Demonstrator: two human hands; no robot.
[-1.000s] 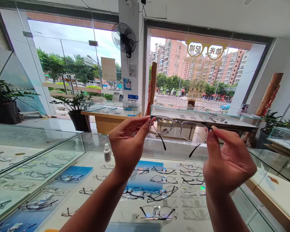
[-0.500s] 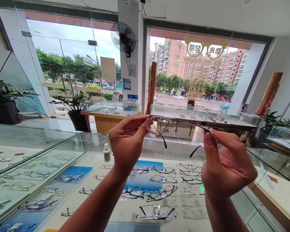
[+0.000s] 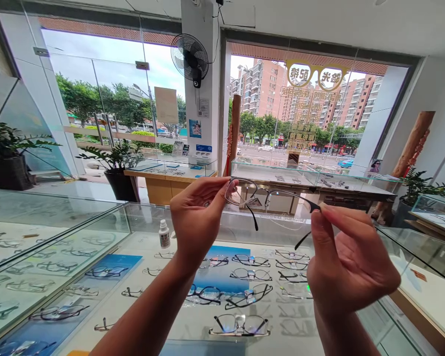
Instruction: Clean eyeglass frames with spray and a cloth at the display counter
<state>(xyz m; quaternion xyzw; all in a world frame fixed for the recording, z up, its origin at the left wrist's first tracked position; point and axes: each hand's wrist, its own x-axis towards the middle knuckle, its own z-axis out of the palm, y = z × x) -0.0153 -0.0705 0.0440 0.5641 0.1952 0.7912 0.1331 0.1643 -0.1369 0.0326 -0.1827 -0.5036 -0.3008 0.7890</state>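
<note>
I hold a pair of thin dark-rimmed glasses (image 3: 270, 198) up at chest height, between both hands. My left hand (image 3: 198, 217) pinches the left end of the frame with thumb and fingertips. My right hand (image 3: 350, 259) pinches the right end near the hinge. Both temple arms hang down and inward. The frame slopes down a little to the right. Below them lies a glass display counter (image 3: 141, 217) holding several pairs of glasses (image 3: 250, 261) in rows.
A small white bottle (image 3: 164, 234) stands on the counter left of my left hand. More glass counters run along the left (image 3: 40, 207) and right (image 3: 426, 247). Potted plants (image 3: 120, 163), a wall fan (image 3: 190, 57) and big shop windows lie beyond.
The glasses have tilted, their right end dropping a little. My right hand has moved slightly down and left. My left hand has stayed almost still.
</note>
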